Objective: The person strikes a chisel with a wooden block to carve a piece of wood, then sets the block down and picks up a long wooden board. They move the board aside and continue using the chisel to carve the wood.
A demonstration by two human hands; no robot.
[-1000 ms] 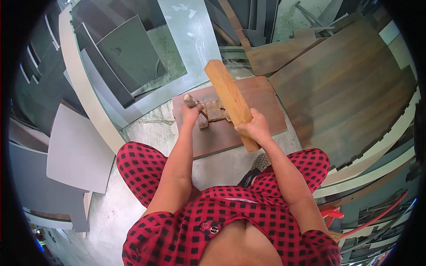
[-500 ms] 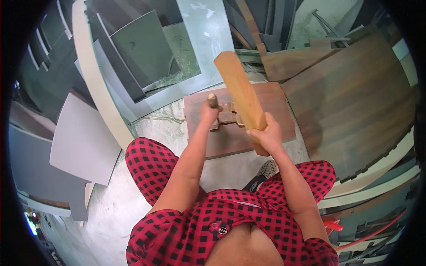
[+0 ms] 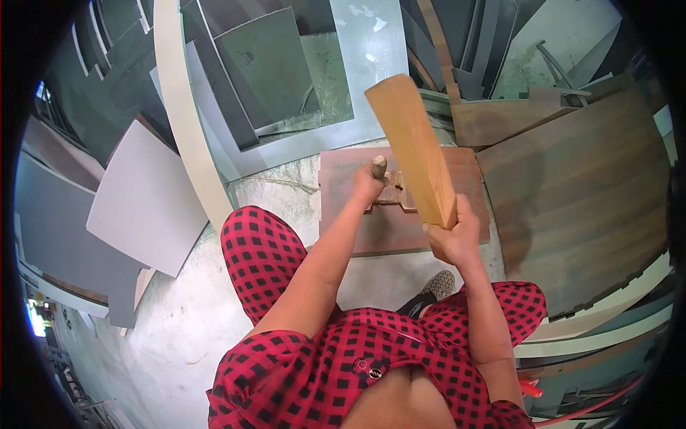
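My left hand (image 3: 368, 184) is closed around the round wooden handle of a chisel (image 3: 379, 166), held upright; its blade is hidden below my fist. Under it lies a flat reddish-brown board (image 3: 343, 232) with a roughly chopped recess (image 3: 395, 191) near its middle, partly covered by my hand. In my right hand (image 3: 459, 232) the lower end of a long, thick wooden block (image 3: 414, 146) is gripped. The block is raised and tilted over the board, its far end up and left, apart from the chisel handle.
A large dark brown panel (image 3: 572, 207) lies to the right of the board. A pale grey frame (image 3: 307, 143) stands beyond it. On the left are a curved cream strip (image 3: 187, 121) and a whitish panel (image 3: 146, 196). A red hose (image 3: 600, 411) shows at lower right.
The view has shifted, so the scene sits further right. The wooden block has turned in my right hand and shows a broader face. My left hand still holds the chisel over the recess.
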